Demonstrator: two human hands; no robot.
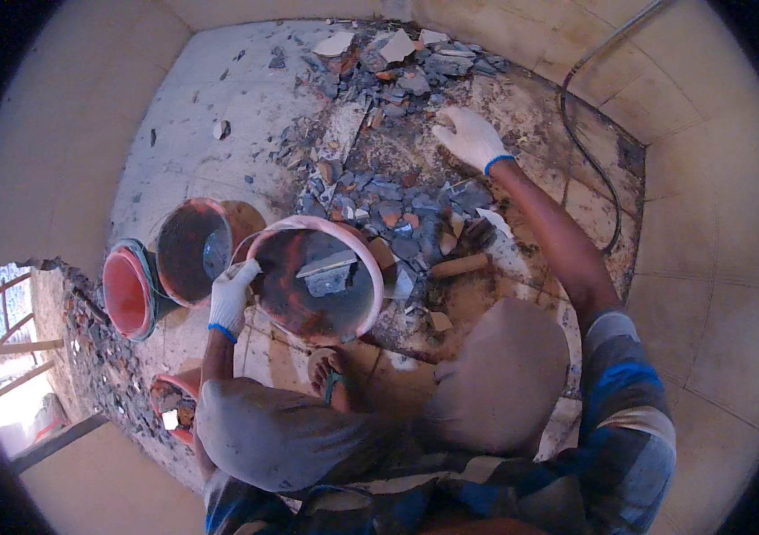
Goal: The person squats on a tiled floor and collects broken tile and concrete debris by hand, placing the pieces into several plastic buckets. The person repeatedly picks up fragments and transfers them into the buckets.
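My left hand (233,292), in a white knit glove with a blue cuff, is closed at the left rim of a reddish bucket (377,290). The bucket's mouth faces up toward me, and a grey chunk of broken mortar or tile (329,278) lies inside. My right hand (470,139), gloved the same way, is stretched out over the floor to the right of the rubble (388,201). Its thumb and fingers are apart, and nothing shows between them. Grey and reddish broken pieces make up the rubble, just beyond the bucket.
Two more buckets, a dark one (185,254) and a red one (127,292), stand at the left. Another bucket (185,390) holding debris is near my left elbow. More broken slabs (397,49) lie along the far wall. A hose (566,116) runs down the right wall onto the floor.
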